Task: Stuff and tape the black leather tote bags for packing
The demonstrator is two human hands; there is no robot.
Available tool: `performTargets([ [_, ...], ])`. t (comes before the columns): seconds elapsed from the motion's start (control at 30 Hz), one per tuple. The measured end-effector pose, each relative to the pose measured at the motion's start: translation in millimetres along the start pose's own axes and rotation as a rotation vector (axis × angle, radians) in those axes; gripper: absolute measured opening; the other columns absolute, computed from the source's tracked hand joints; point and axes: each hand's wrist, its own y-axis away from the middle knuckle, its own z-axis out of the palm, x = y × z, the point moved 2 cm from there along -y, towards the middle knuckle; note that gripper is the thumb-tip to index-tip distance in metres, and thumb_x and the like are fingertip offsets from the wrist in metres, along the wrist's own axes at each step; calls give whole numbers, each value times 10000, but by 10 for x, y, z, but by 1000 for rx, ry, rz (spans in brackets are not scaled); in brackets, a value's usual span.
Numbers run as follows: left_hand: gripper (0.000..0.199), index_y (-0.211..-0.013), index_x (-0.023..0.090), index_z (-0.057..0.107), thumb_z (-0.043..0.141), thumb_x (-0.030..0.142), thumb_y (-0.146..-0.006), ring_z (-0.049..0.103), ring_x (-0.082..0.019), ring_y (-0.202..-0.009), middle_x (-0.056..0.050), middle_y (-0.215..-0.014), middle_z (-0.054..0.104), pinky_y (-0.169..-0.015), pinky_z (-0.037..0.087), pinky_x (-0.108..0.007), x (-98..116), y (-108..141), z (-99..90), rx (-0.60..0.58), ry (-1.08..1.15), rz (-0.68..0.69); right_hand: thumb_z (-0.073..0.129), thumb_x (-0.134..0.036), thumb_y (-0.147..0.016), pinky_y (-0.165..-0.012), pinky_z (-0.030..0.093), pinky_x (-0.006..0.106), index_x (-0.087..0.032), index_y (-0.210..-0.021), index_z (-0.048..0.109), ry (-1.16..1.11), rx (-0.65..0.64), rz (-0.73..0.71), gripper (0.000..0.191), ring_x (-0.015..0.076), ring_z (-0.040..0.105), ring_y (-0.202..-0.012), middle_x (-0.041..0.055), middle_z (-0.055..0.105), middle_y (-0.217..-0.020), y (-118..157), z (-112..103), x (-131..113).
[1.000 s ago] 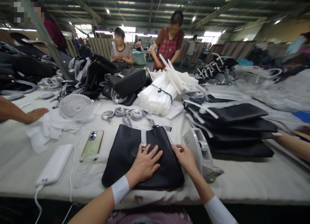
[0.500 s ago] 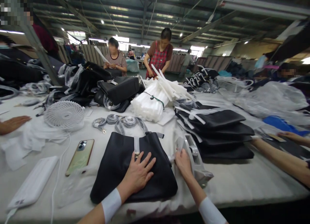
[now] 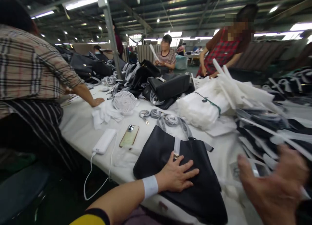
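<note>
A black handbag (image 3: 200, 186) lies flat on the white-covered table, its wrapped handles (image 3: 170, 120) toward the far side. My left hand (image 3: 179, 174) rests on its front with fingers spread, just below the strip of pale wrapping (image 3: 177, 145) over the clasp. At the right, close to the camera, my right hand (image 3: 275, 189) is raised and blurred, thumb apart from the fingers, and I see nothing held in it. Behind it a grey tape dispenser (image 3: 259, 168) is partly hidden.
Left of the bag lie a phone (image 3: 129, 136), a white power bank (image 3: 104, 141) with its cable and a small fan (image 3: 124, 102). A bundle of white sticks (image 3: 202, 108) and stacked black bags (image 3: 253, 137) stand beyond. At the left, a co-worker's hand (image 3: 97, 102) touches the table.
The view has swung left, bringing a co-worker in plaid into sight. My right hand has come away from the tape dispenser and up toward the camera; my left hand stays on the handbag.
</note>
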Motion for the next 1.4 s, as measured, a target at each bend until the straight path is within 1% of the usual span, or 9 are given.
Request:
performTargets([
  [0.13,529,-1418,258,425,286,529,-985,389,-394,-1294,-76,-1453,459,-996,298,-674,3,-16,34,42,-48,33,415,-455,-955,-1029,476,424,-213,-1435,417,-525,-646,-11,538,246,572,-1214,112,588,-1337,405,701,-691],
  [0.23,462,-1299,192,558,356,452,-975,449,-395,-1215,-113,-1269,602,-968,338,-614,-15,-12,70,23,-75,101,389,-485,-944,-1087,425,451,-183,-1284,598,-587,-830,45,501,255,570,-1222,112,618,-1302,722,1184,-805],
  [0.4,260,-1020,178,672,474,313,-920,508,-298,-1165,-75,-1082,683,-1084,269,-553,-67,151,44,82,-27,147,251,-496,-985,-1096,420,437,-184,-1324,576,-590,-888,90,564,225,565,-1230,85,612,-1314,926,1418,-615],
  [0.53,155,-813,199,659,514,167,-857,611,-192,-948,-20,-843,697,-1085,342,-440,-61,474,-110,158,147,166,265,-435,-1003,-1095,427,447,-186,-1294,606,-435,-858,-218,513,233,559,-1235,81,619,-1306,1032,1417,-624],
  [0.73,170,-928,210,688,662,325,-806,636,-194,-952,-66,-975,697,-907,480,-309,-550,1283,-405,886,971,-1182,407,-413,-982,-1047,464,464,-178,-1297,602,-198,-631,-516,439,278,565,-1211,100,610,-1316,1181,1466,-717],
  [0.8,292,-891,180,668,727,427,-746,653,-198,-907,-76,-935,696,-858,508,-310,-715,1413,-373,975,1206,-1445,401,-406,-985,-1039,468,456,-175,-1296,600,-173,-599,-541,435,276,569,-1206,99,611,-1314,1195,1472,-722],
  [1.03,308,-801,147,564,744,390,-745,626,-157,-559,-45,-657,643,-567,519,-280,-1245,1045,-310,1023,1528,-1547,395,-392,-979,-999,499,486,-166,-1285,601,-146,-579,-553,432,294,583,-1190,108,606,-1319,1193,1460,-734],
  [1.23,199,-991,160,583,545,339,-914,683,-161,-796,-75,-882,706,-756,541,-306,-1868,1064,-1073,1279,1450,-1243,433,-384,-964,-1006,492,501,-175,-1304,589,-181,-598,-525,428,305,567,-1211,107,600,-1327,1200,1443,-727],
  [1.4,207,-893,125,579,503,313,-938,656,-153,-686,-62,-734,676,-738,532,-320,-2293,1604,-1336,1339,1305,-1313,431,-387,-963,-1022,478,491,-188,-1310,587,-176,-605,-503,429,295,570,-1209,104,599,-1329,1210,1444,-730],
])
